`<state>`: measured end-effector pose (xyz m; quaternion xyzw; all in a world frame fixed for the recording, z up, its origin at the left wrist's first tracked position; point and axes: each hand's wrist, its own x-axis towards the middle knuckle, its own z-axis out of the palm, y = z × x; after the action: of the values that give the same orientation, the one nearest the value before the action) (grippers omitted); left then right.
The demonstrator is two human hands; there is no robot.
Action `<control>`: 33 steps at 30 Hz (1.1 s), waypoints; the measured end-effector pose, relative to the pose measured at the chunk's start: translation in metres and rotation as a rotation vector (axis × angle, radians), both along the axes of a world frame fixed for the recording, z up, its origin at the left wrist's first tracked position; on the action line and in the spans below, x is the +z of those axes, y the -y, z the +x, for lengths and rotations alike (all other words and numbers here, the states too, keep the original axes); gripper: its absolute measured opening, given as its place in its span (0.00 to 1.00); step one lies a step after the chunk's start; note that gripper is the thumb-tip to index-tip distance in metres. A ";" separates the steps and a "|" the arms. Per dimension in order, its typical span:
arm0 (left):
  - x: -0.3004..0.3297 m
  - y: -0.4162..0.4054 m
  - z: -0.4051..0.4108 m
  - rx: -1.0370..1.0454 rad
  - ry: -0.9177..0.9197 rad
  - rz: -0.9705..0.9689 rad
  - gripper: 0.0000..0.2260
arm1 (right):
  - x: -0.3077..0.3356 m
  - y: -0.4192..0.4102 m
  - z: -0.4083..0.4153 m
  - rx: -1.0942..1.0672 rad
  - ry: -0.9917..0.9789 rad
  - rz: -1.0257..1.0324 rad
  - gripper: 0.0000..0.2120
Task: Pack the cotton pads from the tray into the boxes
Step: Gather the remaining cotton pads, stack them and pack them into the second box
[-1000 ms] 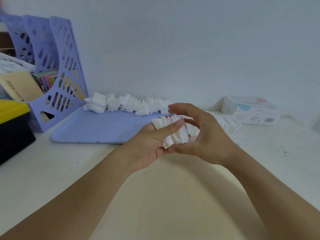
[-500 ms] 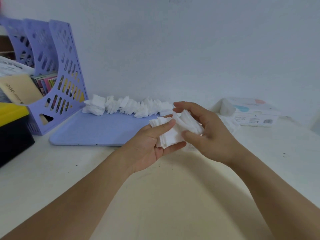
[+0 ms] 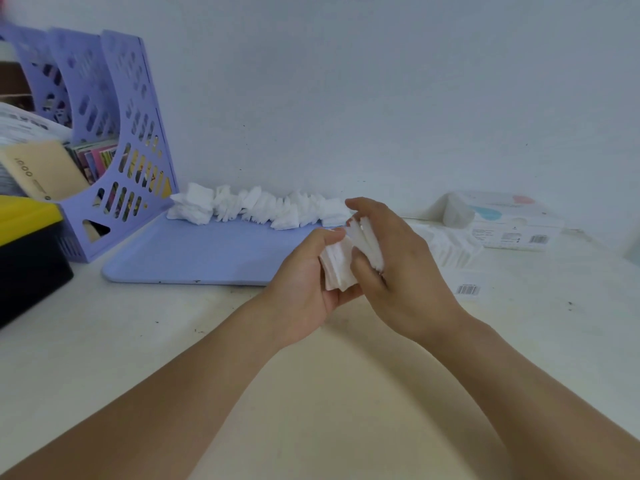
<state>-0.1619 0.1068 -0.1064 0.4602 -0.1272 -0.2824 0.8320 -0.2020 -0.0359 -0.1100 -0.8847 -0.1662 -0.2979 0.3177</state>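
Both hands meet above the table (image 3: 173, 341). Left hand (image 3: 304, 289) and right hand (image 3: 398, 271) curl closed around a stack of cotton pads (image 3: 341, 268). More pads (image 3: 259, 207) line the tray (image 3: 207, 251); a box (image 3: 509, 221), apparently closed, sits right.

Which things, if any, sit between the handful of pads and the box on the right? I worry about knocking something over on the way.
Nothing upright. Between the stack of pads held in both hands and the box lies only a low row of pads on the table.
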 end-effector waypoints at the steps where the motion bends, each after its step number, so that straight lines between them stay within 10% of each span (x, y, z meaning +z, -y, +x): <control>1: 0.001 0.000 -0.001 -0.017 0.000 0.008 0.15 | 0.000 -0.001 -0.001 0.009 -0.032 -0.022 0.28; 12: 0.005 -0.007 -0.004 -0.107 0.087 0.105 0.21 | 0.012 0.014 -0.005 0.234 -0.332 -0.013 0.52; 24: 0.003 -0.011 -0.003 -0.302 -0.145 -0.117 0.31 | 0.014 0.005 -0.001 0.269 -0.196 0.265 0.39; 33: 0.002 -0.005 -0.008 -0.105 -0.032 0.149 0.23 | 0.015 0.011 -0.003 0.323 -0.338 0.156 0.51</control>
<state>-0.1700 0.1123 -0.1039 0.5091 -0.1166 -0.3415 0.7814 -0.2046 -0.0471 -0.0948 -0.8567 -0.2264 -0.1030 0.4518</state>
